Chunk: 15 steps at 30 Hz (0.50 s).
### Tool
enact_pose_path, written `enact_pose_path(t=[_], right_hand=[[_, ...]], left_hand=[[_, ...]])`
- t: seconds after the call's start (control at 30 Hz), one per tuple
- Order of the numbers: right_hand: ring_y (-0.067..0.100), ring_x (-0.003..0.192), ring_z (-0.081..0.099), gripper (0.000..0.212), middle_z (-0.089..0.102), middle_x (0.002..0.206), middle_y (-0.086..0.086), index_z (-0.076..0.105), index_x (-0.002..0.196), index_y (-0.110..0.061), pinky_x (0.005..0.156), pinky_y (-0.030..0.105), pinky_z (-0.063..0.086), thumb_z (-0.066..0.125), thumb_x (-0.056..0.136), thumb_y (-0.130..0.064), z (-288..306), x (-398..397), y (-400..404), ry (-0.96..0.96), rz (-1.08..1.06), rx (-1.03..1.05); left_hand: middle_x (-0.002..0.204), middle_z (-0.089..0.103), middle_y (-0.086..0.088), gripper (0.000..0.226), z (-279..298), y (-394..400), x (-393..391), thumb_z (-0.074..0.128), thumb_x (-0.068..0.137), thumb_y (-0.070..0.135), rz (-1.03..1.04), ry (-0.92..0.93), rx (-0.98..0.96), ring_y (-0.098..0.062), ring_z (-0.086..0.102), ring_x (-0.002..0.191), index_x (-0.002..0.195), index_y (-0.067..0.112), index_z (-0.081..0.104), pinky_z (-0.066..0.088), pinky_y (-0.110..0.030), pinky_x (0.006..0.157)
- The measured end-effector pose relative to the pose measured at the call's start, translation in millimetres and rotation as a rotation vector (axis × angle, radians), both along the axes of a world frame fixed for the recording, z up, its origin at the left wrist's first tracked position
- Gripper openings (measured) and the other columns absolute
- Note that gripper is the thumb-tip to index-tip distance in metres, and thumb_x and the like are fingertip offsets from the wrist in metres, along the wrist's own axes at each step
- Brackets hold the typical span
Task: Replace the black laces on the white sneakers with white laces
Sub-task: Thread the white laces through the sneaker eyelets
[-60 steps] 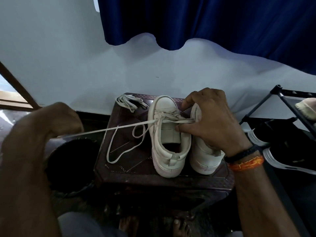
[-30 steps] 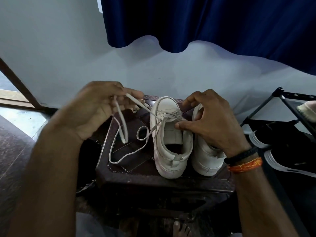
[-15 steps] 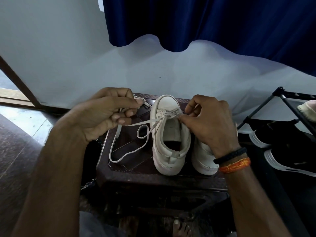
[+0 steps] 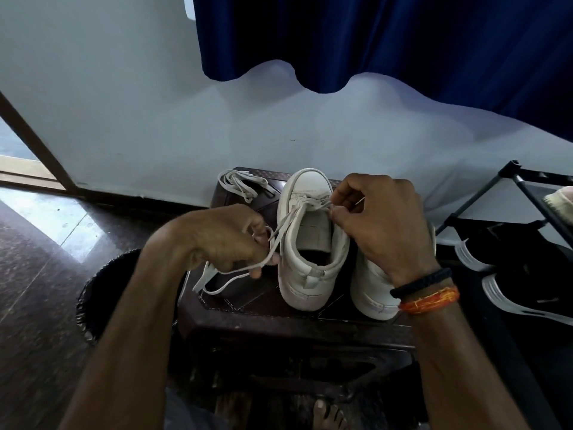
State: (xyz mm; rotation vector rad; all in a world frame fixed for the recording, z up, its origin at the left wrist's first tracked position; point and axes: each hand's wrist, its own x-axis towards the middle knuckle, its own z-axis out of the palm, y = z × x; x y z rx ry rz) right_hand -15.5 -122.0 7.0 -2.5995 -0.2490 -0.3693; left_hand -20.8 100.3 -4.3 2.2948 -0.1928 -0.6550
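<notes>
Head view: two white sneakers (image 4: 313, 243); your left hand (image 4: 226, 237) and right hand (image 4: 381, 221) each pinch one white lace (image 4: 285, 226).

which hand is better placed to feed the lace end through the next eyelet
Probably the right hand: its fingertips pinch the white lace right at the left sneaker's eyelets. The left hand holds slack off to the side.

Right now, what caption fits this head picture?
Two hands threading a white lace through a white sneaker on a stool.
</notes>
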Motion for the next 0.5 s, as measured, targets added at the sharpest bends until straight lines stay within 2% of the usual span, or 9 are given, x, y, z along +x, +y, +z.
enact_pose_path(t=[0.07, 0.13, 0.23, 0.33, 0.4, 0.5], right_hand=[[0.009, 0.078, 0.064, 0.007, 0.068, 0.082, -0.011, 0.072, 0.083, -0.027, 0.076, 0.036, 0.057, 0.078, 0.080, -0.027, 0.7, -1.2, 1.8, -0.011, 0.025, -0.009], [0.011, 0.087, 0.059, 0.010, 0.062, 0.090, -0.009, 0.073, 0.082, -0.029, 0.077, 0.033, 0.052, 0.081, 0.080, -0.034, 2.6, -2.7, 4.5, 0.002, 0.059, 0.000], [0.015, 0.096, 0.050, 0.018, 0.059, 0.087, -0.009, 0.075, 0.080, -0.030, 0.078, 0.029, 0.038, 0.079, 0.080, -0.047, 8.8, -6.8, 8.0, 0.030, 0.119, -0.001], [0.015, 0.097, 0.041, 0.027, 0.058, 0.082, -0.013, 0.077, 0.080, -0.031, 0.075, 0.024, 0.033, 0.075, 0.079, -0.058, 13.1, -12.7, 11.8, 0.148, 0.199, -0.011], [0.015, 0.098, 0.038, 0.027, 0.057, 0.080, -0.014, 0.079, 0.081, -0.033, 0.079, 0.026, 0.036, 0.077, 0.075, -0.059, 12.7, -14.8, 14.7, 0.203, 0.242, -0.027], [0.014, 0.098, 0.036, 0.021, 0.060, 0.080, -0.014, 0.080, 0.083, -0.033, 0.085, 0.033, 0.040, 0.081, 0.075, -0.052, 12.2, -15.5, 15.5, 0.209, 0.257, -0.040]], left_hand=[[0.105, 0.070, -0.025, 0.031, 0.6, -2.8, 0.4, 0.073, 0.091, 0.016, -0.015, -0.005, 0.033, -0.018, 0.059, 0.068, 0.115, -0.001, 0.062, 0.051, -0.031, 0.063], [0.101, 0.071, -0.023, 0.033, 0.4, -4.1, 0.7, 0.073, 0.091, 0.015, 0.013, 0.017, -0.016, -0.019, 0.062, 0.062, 0.118, 0.007, 0.057, 0.054, -0.035, 0.060], [0.089, 0.069, -0.015, 0.024, -1.1, -9.1, 0.9, 0.066, 0.094, 0.015, 0.123, 0.020, -0.125, -0.018, 0.059, 0.058, 0.113, 0.019, 0.052, 0.050, -0.030, 0.051], [0.074, 0.060, -0.003, 0.011, -2.7, -17.8, 4.8, 0.059, 0.093, 0.009, 0.135, -0.043, -0.151, -0.013, 0.051, 0.059, 0.103, 0.014, 0.058, 0.041, -0.025, 0.047], [0.065, 0.055, 0.004, 0.011, -3.0, -20.3, 6.5, 0.057, 0.091, 0.003, 0.128, -0.069, -0.150, -0.008, 0.047, 0.055, 0.087, 0.013, 0.060, 0.039, -0.024, 0.048], [0.066, 0.057, 0.000, 0.017, -3.6, -14.8, 7.7, 0.055, 0.093, 0.004, 0.156, -0.098, -0.134, -0.012, 0.049, 0.063, 0.077, 0.008, 0.061, 0.041, -0.030, 0.059]])
